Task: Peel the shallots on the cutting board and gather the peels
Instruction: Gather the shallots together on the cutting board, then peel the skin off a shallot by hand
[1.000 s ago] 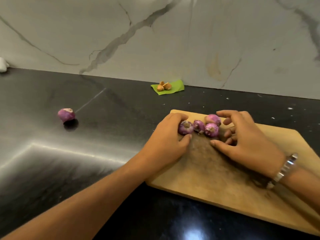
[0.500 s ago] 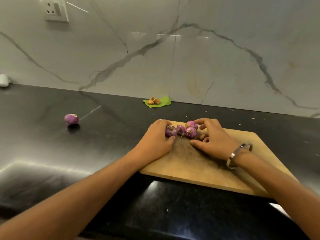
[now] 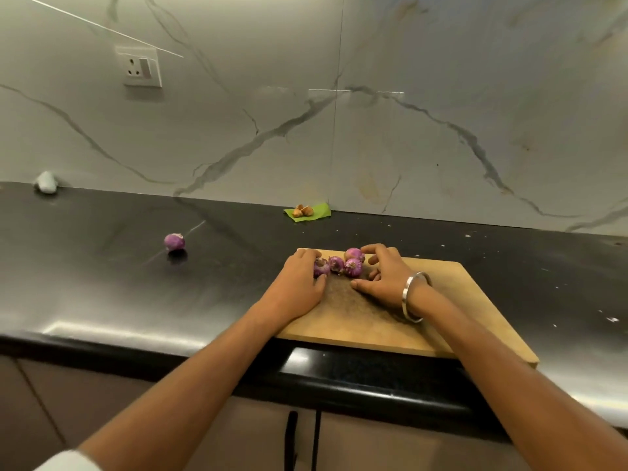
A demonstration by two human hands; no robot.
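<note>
Several purple shallots (image 3: 339,265) lie in a tight cluster at the far left end of the wooden cutting board (image 3: 458,311). My left hand (image 3: 297,285) cups the cluster from the left, fingers and thumb curled round the leftmost shallot (image 3: 321,267). From the right, my right hand (image 3: 385,275) closes in with loosely arched fingers. Its forefinger reaches over the rear shallot (image 3: 354,254) and its thumb lies flat on the board. No loose peels show on the board.
One more shallot (image 3: 175,241) sits alone on the black counter (image 3: 102,283), far left of the board. A green leaf with brown pieces (image 3: 307,211) lies against the marble wall. The counter's front edge runs just below the board, which overhangs it slightly.
The view has pulled back and tilted up, showing more wall and the wall socket. Both hands stay around the shallot cluster, barely shifted.
</note>
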